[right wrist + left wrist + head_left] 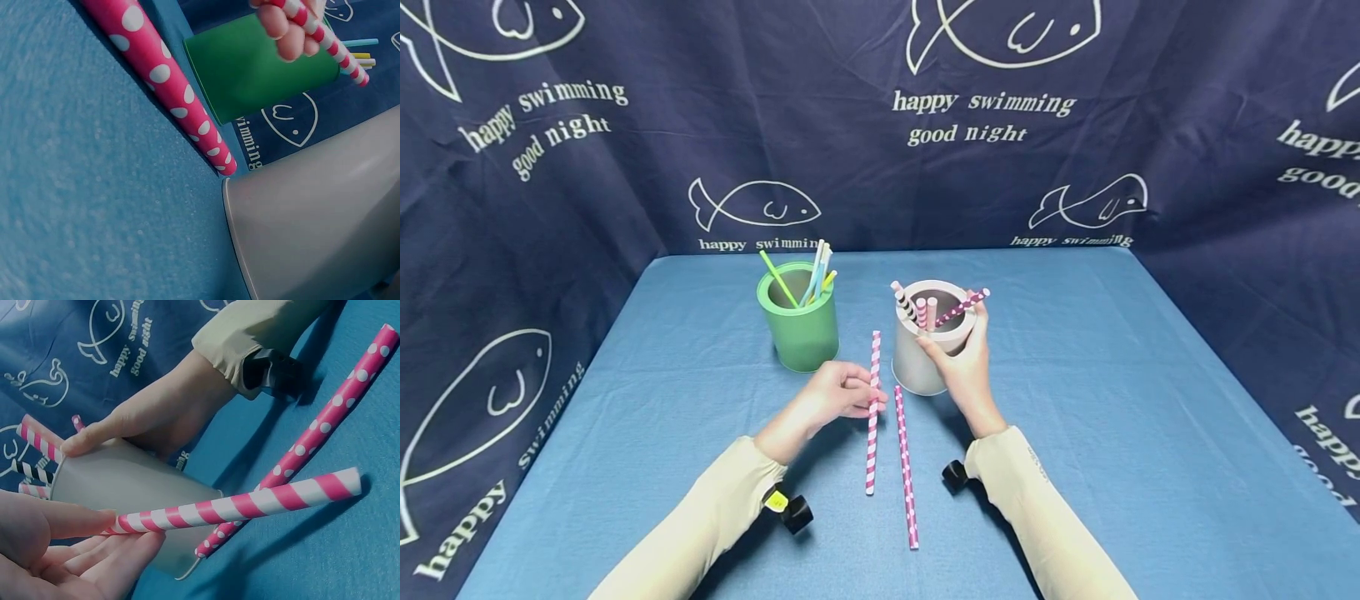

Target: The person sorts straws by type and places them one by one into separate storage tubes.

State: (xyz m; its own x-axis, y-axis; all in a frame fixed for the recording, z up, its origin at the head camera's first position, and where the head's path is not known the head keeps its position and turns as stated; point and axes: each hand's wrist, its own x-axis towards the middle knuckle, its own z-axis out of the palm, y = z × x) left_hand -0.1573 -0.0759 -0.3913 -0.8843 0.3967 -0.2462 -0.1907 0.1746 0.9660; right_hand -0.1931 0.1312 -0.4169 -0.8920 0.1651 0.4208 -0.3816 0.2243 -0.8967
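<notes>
My left hand (842, 390) pinches a pink-and-white striped paper straw (874, 433) between thumb and fingers, above the table. The left wrist view shows the striped straw (250, 505) crossing in front of a pink straw with white dots (325, 419). That dotted straw (907, 483) lies on the table, one end near the foot of a white cup (916, 367). My right hand (966, 367) grips the white cup at its right side, thumb near the rim. Several patterned straws (921, 312) lean inside the white cup. The right hand's far fingers are mostly hidden.
Left of the white cup stands a green cup (805, 337) with several green, blue, white and yellow straws (816, 275). Blue cloth (1112, 400) covers the table. A dark curtain (865, 167) with fish prints hangs behind and at both sides.
</notes>
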